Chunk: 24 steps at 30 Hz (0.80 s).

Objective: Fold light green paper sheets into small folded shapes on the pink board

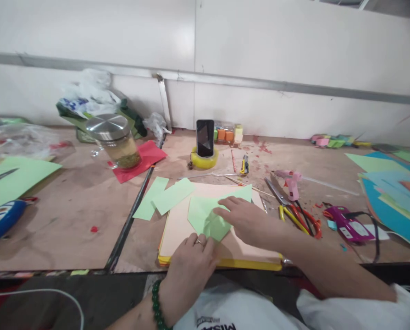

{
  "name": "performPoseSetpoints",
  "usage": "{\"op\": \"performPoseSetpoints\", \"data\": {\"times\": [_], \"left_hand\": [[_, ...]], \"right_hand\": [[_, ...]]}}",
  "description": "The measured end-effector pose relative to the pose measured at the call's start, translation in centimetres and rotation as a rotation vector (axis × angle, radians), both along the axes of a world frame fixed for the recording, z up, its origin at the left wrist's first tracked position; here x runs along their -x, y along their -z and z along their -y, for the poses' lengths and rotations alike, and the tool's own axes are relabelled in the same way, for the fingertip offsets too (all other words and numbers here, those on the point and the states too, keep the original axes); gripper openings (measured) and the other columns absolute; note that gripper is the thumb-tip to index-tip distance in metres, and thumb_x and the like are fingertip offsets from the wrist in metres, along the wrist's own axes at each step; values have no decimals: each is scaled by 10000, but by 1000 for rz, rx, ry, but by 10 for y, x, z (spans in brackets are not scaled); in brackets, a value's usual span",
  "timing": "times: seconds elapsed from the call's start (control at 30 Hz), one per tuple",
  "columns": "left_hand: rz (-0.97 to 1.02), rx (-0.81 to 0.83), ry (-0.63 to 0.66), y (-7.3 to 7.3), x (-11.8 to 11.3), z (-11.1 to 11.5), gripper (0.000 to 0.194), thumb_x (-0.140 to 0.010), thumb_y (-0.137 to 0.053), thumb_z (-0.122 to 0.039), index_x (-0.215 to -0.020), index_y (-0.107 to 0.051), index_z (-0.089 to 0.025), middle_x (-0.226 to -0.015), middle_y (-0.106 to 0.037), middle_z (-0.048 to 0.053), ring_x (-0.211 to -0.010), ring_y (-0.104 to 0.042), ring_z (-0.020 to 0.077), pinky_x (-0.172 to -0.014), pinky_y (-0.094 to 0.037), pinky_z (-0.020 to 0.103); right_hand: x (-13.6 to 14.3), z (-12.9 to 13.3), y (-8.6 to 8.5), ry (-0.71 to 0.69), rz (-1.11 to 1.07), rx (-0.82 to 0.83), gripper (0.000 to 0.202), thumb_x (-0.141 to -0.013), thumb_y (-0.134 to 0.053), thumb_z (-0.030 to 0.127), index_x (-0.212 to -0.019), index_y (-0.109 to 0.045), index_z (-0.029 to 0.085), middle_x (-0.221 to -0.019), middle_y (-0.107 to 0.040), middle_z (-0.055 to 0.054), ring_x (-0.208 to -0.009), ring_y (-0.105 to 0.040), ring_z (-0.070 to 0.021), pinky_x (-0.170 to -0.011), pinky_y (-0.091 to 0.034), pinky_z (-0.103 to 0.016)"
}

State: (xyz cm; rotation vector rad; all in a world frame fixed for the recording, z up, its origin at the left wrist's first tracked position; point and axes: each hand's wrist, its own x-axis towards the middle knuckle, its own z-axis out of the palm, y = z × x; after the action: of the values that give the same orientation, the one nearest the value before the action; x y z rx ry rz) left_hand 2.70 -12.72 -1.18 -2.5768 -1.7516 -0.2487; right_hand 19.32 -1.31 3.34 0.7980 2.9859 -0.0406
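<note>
A sheet of light green paper (200, 213), partly folded or curled at its lower part, lies on a stack of pale peach paper (177, 233) with yellow edges. My left hand (193, 261), with a ring and a green bead bracelet at the wrist, has its fingers bent and closed at the sheet's lower edge. The fingertips are partly hidden. Over the sheet's right side reaches my right hand (248, 222), fingers spread and touching the paper. Two light green strips (172, 196) overlap at the stack's upper left.
Right of the stack are scissors (277, 192), yellow-handled pliers (294, 218), a pink glue gun (292, 183) and a purple device (351, 224). Behind stand a phone (205, 137) on a yellow tape roll (205, 159) and a cutter (244, 165). A lidded glass jar (119, 146) stands left.
</note>
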Motion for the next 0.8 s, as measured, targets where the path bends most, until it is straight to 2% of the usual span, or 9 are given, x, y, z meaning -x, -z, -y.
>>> {"op": "performPoseSetpoints", "data": {"times": [0.1, 0.2, 0.27, 0.33, 0.5, 0.6, 0.7, 0.8], "left_hand": [[-51, -129, -9, 2, -10, -9, 146, -751, -727, -230, -809, -619, -151, -732, -615, 49, -689, -580, 227, -593, -503, 344], [-101, -211, 11, 0, -21, -19, 70, -743, -675, -119, -755, -612, -149, -712, -607, 52, -667, -569, 224, -561, -478, 334], [-138, -240, 30, -2, -27, -24, 110, -741, -621, -36, -763, -619, -144, -698, -603, 48, -653, -564, 219, -562, -472, 336], [-166, -247, 38, -5, -30, -26, 159, -739, -583, 12, -778, -629, -136, -685, -601, 44, -644, -562, 216, -574, -476, 341], [-171, -233, 23, -5, -28, -28, 156, -716, -627, -1, -792, -650, -134, -676, -607, 33, -620, -579, 217, -550, -501, 343], [-154, -247, 5, -1, -25, -29, 225, -735, -676, -72, -955, -665, -116, -725, -632, 36, -611, -603, 210, -506, -510, 323], [-212, -250, 21, -3, -25, -33, 340, -725, -665, -31, -1057, -654, -103, -733, -647, 42, -610, -624, 209, -483, -516, 300], [-285, -187, 18, -9, -27, -38, 301, -716, -589, 57, -957, -676, -101, -692, -648, 52, -630, -646, 217, -500, -528, 286]], "right_hand": [[-20, 13, 21, 49, -66, -215, 462, -767, -512, -41, -1196, -564, 120, -1201, -589, -170, -1103, -530, -281, -904, -463, -432], [-27, 17, 35, -57, -217, -334, 178, -861, -513, 25, -952, -637, 114, -1063, -644, -151, -1020, -550, -267, -868, -479, -409], [-27, 18, 39, -115, -300, -342, 184, -893, -503, 51, -776, -618, 134, -887, -655, -106, -898, -562, -230, -801, -495, -367], [-26, 21, 40, -138, -373, -329, 255, -921, -468, 65, -716, -592, 152, -767, -627, -69, -822, -554, -201, -754, -498, -333], [-27, 38, 40, -145, -544, -272, 262, -943, -418, 83, -766, -596, 159, -773, -633, -58, -814, -562, -181, -764, -507, -309], [-30, 50, 38, -113, -613, -200, 227, -922, -444, 67, -782, -597, 160, -795, -660, -61, -822, -577, -181, -794, -513, -311], [-36, 57, 38, -1, -649, -141, 195, -917, -447, 76, -867, -613, 165, -863, -695, -71, -861, -610, -190, -798, -521, -316], [-43, 59, 45, 181, -541, -146, 169, -923, -500, 176, -1051, -606, 149, -1053, -702, -125, -1000, -632, -247, -881, -504, -410]]}}
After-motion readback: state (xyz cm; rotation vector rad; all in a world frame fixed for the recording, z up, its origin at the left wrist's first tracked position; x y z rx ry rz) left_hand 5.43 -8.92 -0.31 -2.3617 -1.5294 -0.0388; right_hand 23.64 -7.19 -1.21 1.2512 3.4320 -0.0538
